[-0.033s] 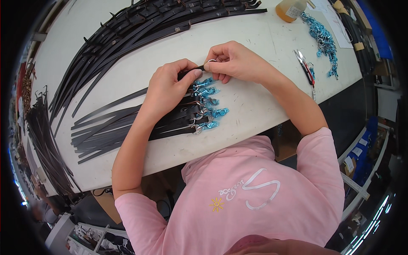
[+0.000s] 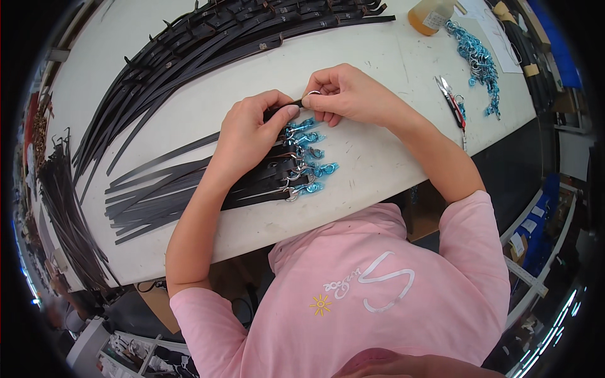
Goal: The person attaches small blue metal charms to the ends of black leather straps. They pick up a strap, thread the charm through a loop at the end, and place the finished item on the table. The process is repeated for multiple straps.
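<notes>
My left hand [image 2: 252,126] is closed around the end of a narrow black strap [image 2: 293,103], thumb and finger pressed together near its tip. Thumb and forefinger of my right hand [image 2: 345,96] pinch a silver metal ring [image 2: 313,92] at that same end. How the ring sits on the strap is partly hidden by my fingers. Just below my hands lies a row of black straps [image 2: 161,175] side by side. Their right ends carry silver rings and snap hooks [image 2: 324,169] wrapped in blue film. My left forearm crosses over these straps.
A large pile of black straps [image 2: 189,69] covers the far left, and another bundle [image 2: 72,201] hangs at the table's left edge. Red-and-black handled snips [image 2: 451,104], a heap of blue-wrapped hooks [image 2: 477,60] and a bottle of amber liquid [image 2: 431,16] are at the right.
</notes>
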